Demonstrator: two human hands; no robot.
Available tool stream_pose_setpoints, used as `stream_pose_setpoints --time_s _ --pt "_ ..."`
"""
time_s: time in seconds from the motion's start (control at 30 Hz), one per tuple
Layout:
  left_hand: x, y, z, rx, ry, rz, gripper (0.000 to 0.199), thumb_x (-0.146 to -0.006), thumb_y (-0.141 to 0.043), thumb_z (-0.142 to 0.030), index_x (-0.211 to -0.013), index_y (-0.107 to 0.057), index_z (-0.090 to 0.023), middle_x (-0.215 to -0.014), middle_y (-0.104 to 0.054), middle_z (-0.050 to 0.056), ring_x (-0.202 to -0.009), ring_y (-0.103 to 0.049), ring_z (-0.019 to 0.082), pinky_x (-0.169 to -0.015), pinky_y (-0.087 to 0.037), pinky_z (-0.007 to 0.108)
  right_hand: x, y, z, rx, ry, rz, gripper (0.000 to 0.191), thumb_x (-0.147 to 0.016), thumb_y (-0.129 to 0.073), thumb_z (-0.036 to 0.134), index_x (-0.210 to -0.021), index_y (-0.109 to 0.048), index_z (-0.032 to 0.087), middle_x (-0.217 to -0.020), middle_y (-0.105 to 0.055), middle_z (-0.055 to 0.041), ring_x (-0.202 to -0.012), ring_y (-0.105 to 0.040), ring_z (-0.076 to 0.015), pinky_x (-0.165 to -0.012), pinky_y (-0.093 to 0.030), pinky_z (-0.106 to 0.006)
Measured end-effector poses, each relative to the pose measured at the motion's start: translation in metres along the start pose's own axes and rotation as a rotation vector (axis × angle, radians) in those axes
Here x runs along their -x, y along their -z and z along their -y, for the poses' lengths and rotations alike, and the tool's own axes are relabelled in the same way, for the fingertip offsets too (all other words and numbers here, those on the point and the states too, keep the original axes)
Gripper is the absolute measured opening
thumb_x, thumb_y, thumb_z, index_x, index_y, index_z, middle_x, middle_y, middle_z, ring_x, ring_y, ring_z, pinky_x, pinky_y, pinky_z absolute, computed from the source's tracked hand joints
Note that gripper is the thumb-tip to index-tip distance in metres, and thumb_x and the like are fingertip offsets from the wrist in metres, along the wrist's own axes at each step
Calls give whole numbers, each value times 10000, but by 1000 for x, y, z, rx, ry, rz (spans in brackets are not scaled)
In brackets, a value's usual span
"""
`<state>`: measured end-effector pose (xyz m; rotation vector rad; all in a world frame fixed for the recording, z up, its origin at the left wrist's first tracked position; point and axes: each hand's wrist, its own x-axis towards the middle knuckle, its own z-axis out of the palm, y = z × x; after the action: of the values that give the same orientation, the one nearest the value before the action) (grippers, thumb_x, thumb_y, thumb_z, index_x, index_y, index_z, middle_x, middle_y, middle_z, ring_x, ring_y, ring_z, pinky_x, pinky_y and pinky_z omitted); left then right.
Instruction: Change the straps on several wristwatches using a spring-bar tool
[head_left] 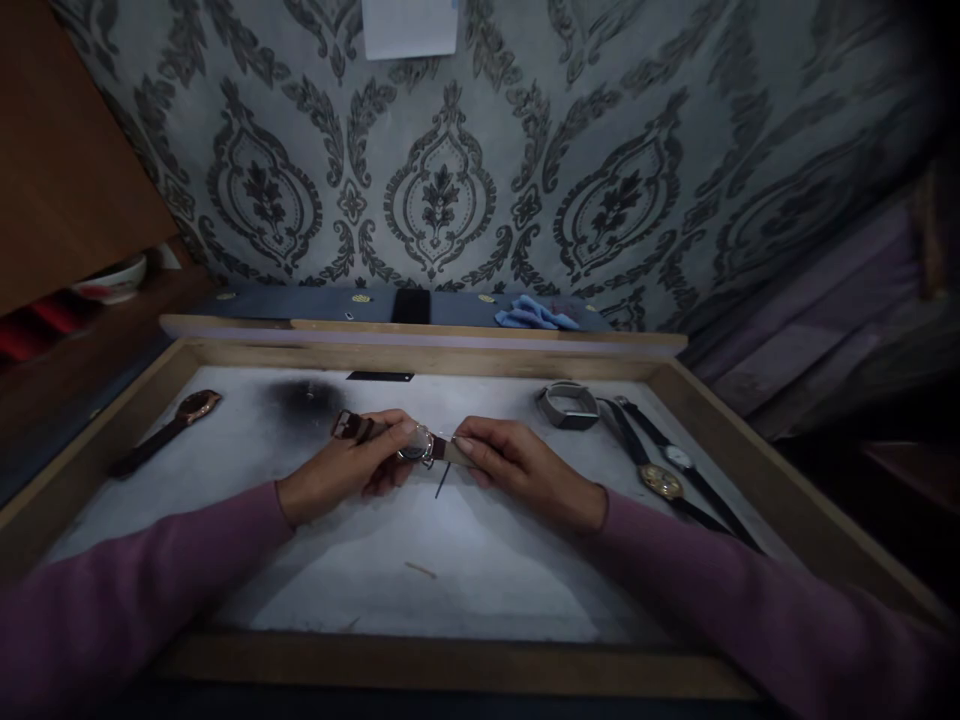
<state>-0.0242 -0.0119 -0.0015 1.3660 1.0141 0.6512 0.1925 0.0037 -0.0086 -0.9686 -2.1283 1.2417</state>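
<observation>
My left hand (375, 455) is closed around a wristwatch (415, 443) with a round silver-coloured case and a brown strap. Its buckle end sticks out to the left past my fingers. On the other side, my right hand (504, 452) pinches the watch's other strap piece (454, 452), brown near the case and paler toward my fingers. A thin dark stick-like piece (442, 480) slants down below the strap; I cannot tell whether it is held or lies on the white surface. Both hands are over the middle of the wood-framed tray (420, 660).
At the left lies a watch with a dark strap (161, 432). On the right are a metal-banded watch (568, 405), a gold-faced watch (661, 482) and a white-faced watch (679, 458). A black flat strip (380, 376) lies at the back; a blue cloth (536, 313) sits beyond the frame.
</observation>
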Motion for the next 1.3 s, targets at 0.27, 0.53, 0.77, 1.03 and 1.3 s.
stream_pose_setpoints --time_s 0.27,0.53,0.77,1.03,1.3 --pt "-6 0 3 322 27 -109 348 -657 -768 -383 -797 -566 -136 -600 -431 -63 -481 -301 50 -438 -202 201 1 -9 1 -159 -43 -40 352 -945 -420 499 -803 -458 179 -588 -490 48 -430 -356 -62 -419 -284 -198" --pt "-7 -9 3 428 -52 -128 324 -728 -744 -407 -830 -576 -149 -742 -520 -9 -638 -437 97 -533 -335 202 3 -20 6 -255 -55 -2 379 -936 -413 555 -827 -416 192 -672 -590 5 -456 -493 -70 -417 -376 -188" --pt "-5 -7 -6 526 -152 -88 280 -784 -708 -376 -852 -537 -165 -843 -591 32 -826 -582 167 -758 -474 300 4 -22 11 -311 -46 45 392 -947 -380 576 -886 -426 191 -728 -659 -40 -570 -623 -118 -521 -506 -236" --pt "-1 9 -20 347 -219 -141 245 -770 -700 -282 -874 -509 -169 -659 -463 -66 -520 -435 56 -605 -514 261 4 -16 16 -58 46 -93 405 -980 -348 518 -831 -507 177 -716 -666 -60 -593 -614 -131 -575 -497 -256" --pt "2 11 -16 -90 -139 -3 238 -816 -603 -372 -861 -554 -143 -641 -410 -65 -465 -355 47 -399 -314 164 7 -9 20 196 211 -278 352 -990 -370 441 -903 -586 176 -683 -605 -19 -501 -525 -103 -528 -452 -238"
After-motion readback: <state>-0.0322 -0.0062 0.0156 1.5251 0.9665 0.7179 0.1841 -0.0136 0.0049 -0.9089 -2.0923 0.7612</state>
